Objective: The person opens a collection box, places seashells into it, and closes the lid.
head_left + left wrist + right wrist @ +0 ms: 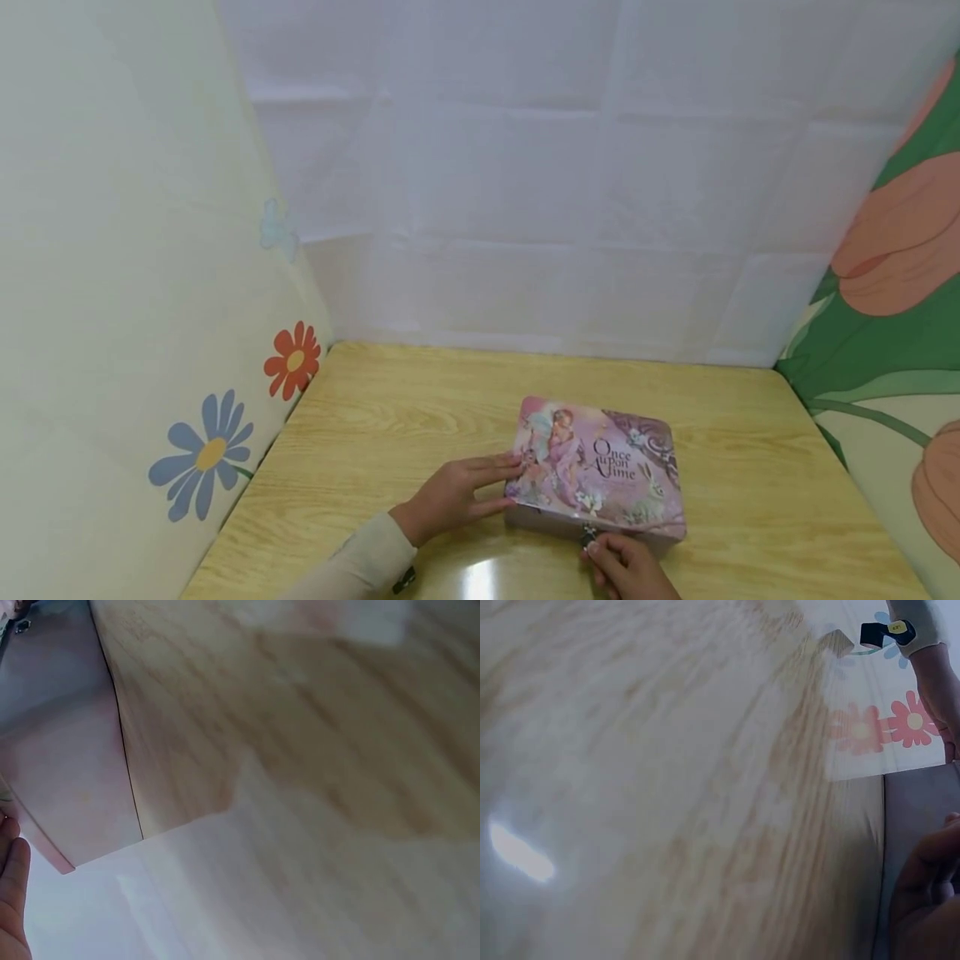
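Note:
A pink tin box [558, 525] with a fairy picture and the words "Once upon a Time" on its lid sits on the table, lid down. My left hand [461, 494] rests against its left side, fingers extended and touching the edge. At the middle of the front side, my right hand [626, 567] pinches a small dark metal piece [587, 538] just below a silvery clasp. Whether that piece is a lock or part of the latch is too small to tell. In the left wrist view the box's plain front wall [67, 750] shows.
The box stands on a light wood-grain table [390, 408]. A white cloth [495, 183] hangs behind it. Flower-printed sheets line the left side [112, 250] and the right side [892, 333]. A light glare lies on the tabletop in front of the box.

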Demonstrator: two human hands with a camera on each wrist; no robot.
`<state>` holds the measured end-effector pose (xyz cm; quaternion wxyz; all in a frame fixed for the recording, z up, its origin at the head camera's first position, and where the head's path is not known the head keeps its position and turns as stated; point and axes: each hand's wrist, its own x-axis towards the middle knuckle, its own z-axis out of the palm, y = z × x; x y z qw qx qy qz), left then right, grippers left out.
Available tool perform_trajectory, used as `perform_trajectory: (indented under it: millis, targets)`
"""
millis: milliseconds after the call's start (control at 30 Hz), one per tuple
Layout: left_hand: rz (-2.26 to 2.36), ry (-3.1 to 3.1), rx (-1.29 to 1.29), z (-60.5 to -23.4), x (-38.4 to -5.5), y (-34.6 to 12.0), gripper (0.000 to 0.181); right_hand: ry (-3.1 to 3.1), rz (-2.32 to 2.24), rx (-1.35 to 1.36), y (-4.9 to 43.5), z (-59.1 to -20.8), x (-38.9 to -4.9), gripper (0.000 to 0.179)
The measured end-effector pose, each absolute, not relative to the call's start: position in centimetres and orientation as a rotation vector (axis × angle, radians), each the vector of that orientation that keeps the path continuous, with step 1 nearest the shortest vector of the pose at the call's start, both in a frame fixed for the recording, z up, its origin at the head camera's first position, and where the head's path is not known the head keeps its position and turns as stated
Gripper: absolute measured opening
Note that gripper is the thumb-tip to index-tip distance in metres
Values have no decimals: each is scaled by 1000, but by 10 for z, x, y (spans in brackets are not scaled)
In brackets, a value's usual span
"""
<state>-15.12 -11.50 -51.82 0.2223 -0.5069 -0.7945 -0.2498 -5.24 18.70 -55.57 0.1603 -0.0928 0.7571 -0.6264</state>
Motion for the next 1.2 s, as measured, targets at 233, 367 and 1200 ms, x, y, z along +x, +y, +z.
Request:
perform_trajectory:
  millis: [233, 367, 1200]
  targets:
    - [-715, -2260, -1389, -515, -150, -115, 48, 2195, -1758, -245, 187, -556, -54, 33]
    - [-732, -2314, -1367, -513, -149, -115, 48, 2184, -1755, -201, 186, -556, -55, 36]
    - [-744, -2244, -1443, -512, -152, -118, 45, 2252, -1729, -18, 177, -554, -55, 47]
